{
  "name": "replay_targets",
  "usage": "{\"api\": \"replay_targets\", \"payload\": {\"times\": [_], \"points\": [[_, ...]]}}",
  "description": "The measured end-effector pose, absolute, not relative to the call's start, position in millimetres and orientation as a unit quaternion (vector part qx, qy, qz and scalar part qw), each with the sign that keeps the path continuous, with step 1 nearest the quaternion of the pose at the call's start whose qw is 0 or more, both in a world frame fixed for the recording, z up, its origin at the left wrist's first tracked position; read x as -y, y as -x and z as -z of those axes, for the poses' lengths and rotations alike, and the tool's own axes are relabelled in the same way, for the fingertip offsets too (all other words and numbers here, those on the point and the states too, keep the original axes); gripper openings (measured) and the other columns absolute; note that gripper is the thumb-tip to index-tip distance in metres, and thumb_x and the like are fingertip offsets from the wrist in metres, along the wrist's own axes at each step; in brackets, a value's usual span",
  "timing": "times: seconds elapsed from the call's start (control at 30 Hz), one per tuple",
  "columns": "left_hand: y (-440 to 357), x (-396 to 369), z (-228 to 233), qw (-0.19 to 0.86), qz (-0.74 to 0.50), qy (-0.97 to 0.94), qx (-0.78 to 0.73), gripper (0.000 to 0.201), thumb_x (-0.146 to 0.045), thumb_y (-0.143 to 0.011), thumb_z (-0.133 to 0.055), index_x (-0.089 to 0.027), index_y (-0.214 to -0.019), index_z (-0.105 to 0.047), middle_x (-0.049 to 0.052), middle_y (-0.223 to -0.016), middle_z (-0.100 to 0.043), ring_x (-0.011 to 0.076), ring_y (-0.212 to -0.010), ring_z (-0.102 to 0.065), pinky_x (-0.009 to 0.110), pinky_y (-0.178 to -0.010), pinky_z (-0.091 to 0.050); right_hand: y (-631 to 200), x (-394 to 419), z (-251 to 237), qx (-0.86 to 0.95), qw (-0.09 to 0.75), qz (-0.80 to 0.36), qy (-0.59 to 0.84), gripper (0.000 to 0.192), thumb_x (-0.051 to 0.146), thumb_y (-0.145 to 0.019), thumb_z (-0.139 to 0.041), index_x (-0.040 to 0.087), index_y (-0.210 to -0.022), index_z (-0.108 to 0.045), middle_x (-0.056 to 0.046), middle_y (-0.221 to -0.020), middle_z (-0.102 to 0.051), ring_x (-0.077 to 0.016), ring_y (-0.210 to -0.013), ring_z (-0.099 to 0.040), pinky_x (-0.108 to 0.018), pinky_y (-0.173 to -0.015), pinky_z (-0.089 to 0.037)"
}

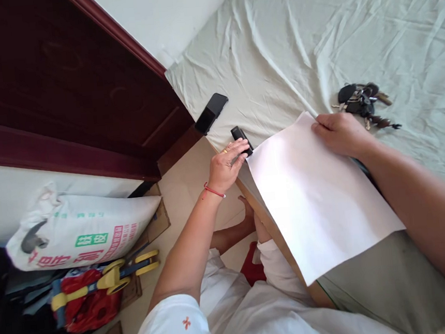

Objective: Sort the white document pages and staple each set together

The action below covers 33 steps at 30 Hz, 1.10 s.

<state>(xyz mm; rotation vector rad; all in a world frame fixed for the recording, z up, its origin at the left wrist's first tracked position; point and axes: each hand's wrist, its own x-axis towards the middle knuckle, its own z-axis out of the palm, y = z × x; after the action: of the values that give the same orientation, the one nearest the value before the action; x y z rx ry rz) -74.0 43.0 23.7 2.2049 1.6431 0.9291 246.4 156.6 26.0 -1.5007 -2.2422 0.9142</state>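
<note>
Left hand (228,162) stretched forward from a bent elbow, palm down, wrist wearing a red cord, resting at the paper's far-left corner. Fingers (240,147) curled loosely over a small black device (240,137) lying just beyond that corner; firm grip or mere touch cannot be told. Right hand (338,132) reaching in from the right, forearm crossing the paper's right edge, fingers closed in a pinch on the paper's far corner.

Sheet of white paper (318,195) lying flat on the bed (351,31), turned diagonally, its near corner overhanging the bed's wooden edge toward the person. Sheet unfolded and unmarked on the visible face.

Bunch of keys (363,101) on the bed just right of the paper's far corner, near the right hand but apart from it. Black phone (211,113) beyond the paper's left corner, at the bed's edge, partly over it. Wrinkled bedsheet open and free of objects beyond the paper. Left of the paper, past the bed edge: bare floor, a dark red door (63,82), a printed sack (83,231) over red and yellow items.
</note>
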Motion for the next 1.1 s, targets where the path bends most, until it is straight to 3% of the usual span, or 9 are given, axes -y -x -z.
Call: {"api": "replay_targets", "payload": {"times": [0.2, 0.47, 0.7, 0.8, 0.97, 1.1], "points": [[84, -46, -21, 0.162, -0.312, -0.753, -0.556, 0.035, -0.051, -0.106, -0.058, -0.027, -0.117, -0.081, 0.008, -0.134, -0.079, 0.0243, -0.136, -0.07, 0.052, -0.126, -0.048, -245, -156, -31, 0.775, 0.135, -0.319, 0.529, 0.035, 0.024, -0.098, -0.05, 0.023, -0.066, -0.034, 0.0, -0.065, -0.04, -0.0164, -0.064, -0.039, -0.031, -0.068, -0.029], [86, -48, -25, 0.192, -0.341, -0.737, -0.55, 0.03, -0.046, -0.104, -0.063, -0.024, -0.116, -0.08, 0.01, -0.134, -0.079, 0.0237, -0.137, -0.069, 0.048, -0.122, -0.053, -247, -153, -28, 0.788, 0.135, -0.304, 0.517, 0.033, 0.03, -0.098, -0.049, 0.024, -0.069, -0.034, -0.001, -0.064, -0.043, -0.0175, -0.063, -0.041, -0.032, -0.067, -0.03], [46, -20, -59, 0.059, -0.388, -0.739, -0.548, 0.028, -0.035, -0.109, -0.054, -0.023, -0.122, -0.076, 0.011, -0.135, -0.078, 0.023, -0.137, -0.068, 0.05, -0.122, -0.052, -244, -149, -26, 0.795, 0.132, -0.286, 0.519, 0.033, 0.03, -0.098, -0.048, 0.025, -0.07, -0.032, 0.001, -0.06, -0.039, -0.0171, -0.058, -0.037, -0.032, -0.064, -0.028], [12, 5, -72, 0.097, -0.336, -0.816, -0.46, 0.03, -0.033, -0.109, -0.052, -0.025, -0.128, -0.073, 0.01, -0.143, -0.074, 0.0238, -0.147, -0.06, 0.05, -0.122, -0.051, -244, -149, -26, 0.797, 0.139, -0.283, 0.514, 0.033, 0.03, -0.098, -0.049, 0.025, -0.07, -0.033, 0.001, -0.059, -0.039, -0.0166, -0.057, -0.036, -0.032, -0.064, -0.028], [-6, 18, -44, 0.15, -0.219, -0.842, -0.469, 0.03, -0.028, -0.108, -0.052, -0.024, -0.127, -0.075, 0.01, -0.137, -0.078, 0.0241, -0.138, -0.068, 0.051, -0.12, -0.052, -247, -152, -22, 0.807, 0.154, -0.276, 0.499, 0.032, 0.03, -0.098, -0.049, 0.024, -0.07, -0.034, 0.001, -0.06, -0.039, -0.0168, -0.058, -0.036, -0.032, -0.065, -0.028], [15, 12, -10, 0.148, -0.227, -0.789, -0.551, 0.031, -0.026, -0.107, -0.05, -0.026, -0.12, -0.078, 0.01, -0.134, -0.079, 0.0246, -0.132, -0.072, 0.052, -0.116, -0.056, -248, -153, -23, 0.81, 0.148, -0.287, 0.49, 0.029, 0.03, -0.098, -0.049, 0.025, -0.072, -0.036, 0.0, -0.063, -0.04, -0.0178, -0.061, -0.038, -0.032, -0.066, -0.028]]}}
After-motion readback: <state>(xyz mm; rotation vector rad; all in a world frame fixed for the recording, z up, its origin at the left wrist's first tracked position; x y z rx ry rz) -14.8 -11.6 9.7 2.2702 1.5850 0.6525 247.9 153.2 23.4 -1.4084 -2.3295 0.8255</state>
